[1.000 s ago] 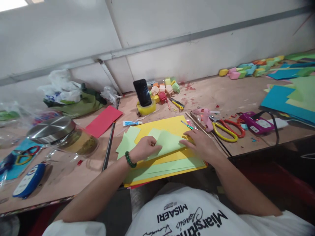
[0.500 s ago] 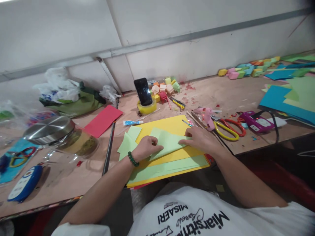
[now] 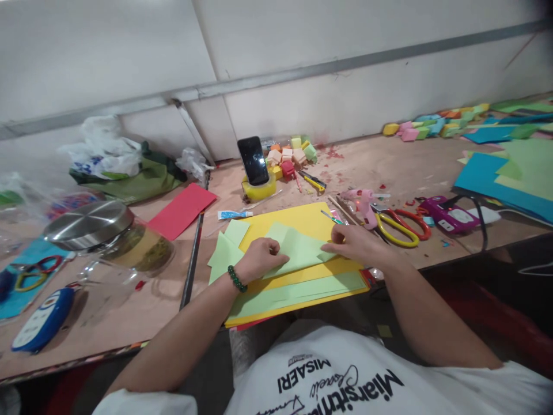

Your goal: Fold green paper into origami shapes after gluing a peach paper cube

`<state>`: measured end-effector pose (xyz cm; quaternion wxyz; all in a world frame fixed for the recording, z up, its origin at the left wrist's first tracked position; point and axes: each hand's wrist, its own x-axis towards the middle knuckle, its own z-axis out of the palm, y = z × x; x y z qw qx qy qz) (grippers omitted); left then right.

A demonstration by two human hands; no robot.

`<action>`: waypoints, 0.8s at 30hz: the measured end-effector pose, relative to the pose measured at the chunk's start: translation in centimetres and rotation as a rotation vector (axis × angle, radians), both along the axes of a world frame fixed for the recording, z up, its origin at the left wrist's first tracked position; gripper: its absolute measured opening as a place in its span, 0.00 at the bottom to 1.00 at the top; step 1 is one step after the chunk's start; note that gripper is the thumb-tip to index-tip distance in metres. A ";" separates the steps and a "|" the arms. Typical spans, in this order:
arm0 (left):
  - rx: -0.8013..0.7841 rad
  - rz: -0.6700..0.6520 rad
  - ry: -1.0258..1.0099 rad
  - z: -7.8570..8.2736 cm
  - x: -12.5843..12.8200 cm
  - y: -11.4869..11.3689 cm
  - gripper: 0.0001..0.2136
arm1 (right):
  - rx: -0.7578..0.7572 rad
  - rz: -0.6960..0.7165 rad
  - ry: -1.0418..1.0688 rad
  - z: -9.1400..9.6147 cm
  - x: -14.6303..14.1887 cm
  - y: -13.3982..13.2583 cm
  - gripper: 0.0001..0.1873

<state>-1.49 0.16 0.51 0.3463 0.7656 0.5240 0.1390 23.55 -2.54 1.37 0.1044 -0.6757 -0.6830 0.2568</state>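
Your left hand [image 3: 259,258] is curled almost closed, its fingertips pinning the left edge of the folded green paper [image 3: 298,249]. Your right hand [image 3: 360,245] lies half spread, fingers bent onto the paper's right corner; you cannot tell whether they pinch it or only press. The green paper lies between your hands on the yellow sheet [image 3: 302,219], which tops a stack of sheets at the table's [image 3: 389,167] near edge. Just right of your right hand lie the scissors [image 3: 400,227] and the pink glue gun [image 3: 363,202]. The phone [image 3: 253,160] stands well behind, against the tape roll [image 3: 259,188].
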 end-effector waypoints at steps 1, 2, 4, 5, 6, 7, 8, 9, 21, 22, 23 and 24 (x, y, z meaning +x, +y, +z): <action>0.006 -0.002 -0.002 0.0 0.0 0.0 0.15 | 0.033 -0.028 0.087 -0.3 0.0 0.1 0.15; 0.009 -0.003 -0.003 0.0 0.0 0.0 0.15 | 0.062 -0.060 0.174 -0.7 0.0 0.3 0.15; 0.005 0.002 -0.005 0.0 0.0 -0.1 0.14 | 0.092 -0.136 0.336 -1.5 -0.1 0.4 0.18; 0.002 0.005 -0.006 -0.1 -0.1 -0.1 0.15 | 0.086 -0.166 0.406 -1.9 -0.1 0.4 0.20; 0.000 0.006 -0.009 -0.1 -0.1 -0.2 0.15 | 0.066 -0.179 0.466 -2.2 -0.2 0.3 0.22; 0.001 0.006 -0.012 -0.1 -0.1 -0.2 0.15 | 0.040 -0.180 0.510 -2.4 -0.2 0.2 0.22; 0.004 0.004 -0.016 -0.1 -0.1 -0.2 0.16 | 0.018 -0.172 0.534 -2.4 -0.2 0.0 0.23; 0.009 0.000 -0.020 -0.2 -0.1 -0.2 0.16 | -0.003 -0.159 0.535 -2.3 -0.2 -0.2 0.24; 0.033 -0.013 -0.083 -0.1 0.0 -0.3 0.15 | -0.194 0.168 0.482 -0.3 -0.1 1.2 0.18; 0.033 -0.013 -0.086 -0.2 0.0 -0.3 0.15 | -0.194 0.147 0.495 -0.3 -0.5 1.5 0.21; 0.038 -0.015 -0.086 -0.3 0.0 -0.4 0.15 | -0.192 0.135 0.488 -0.4 -0.8 1.8 0.22; 0.046 -0.020 -0.082 -0.4 0.0 -0.4 0.15 | -0.187 0.137 0.461 -0.4 -1.2 2.0 0.21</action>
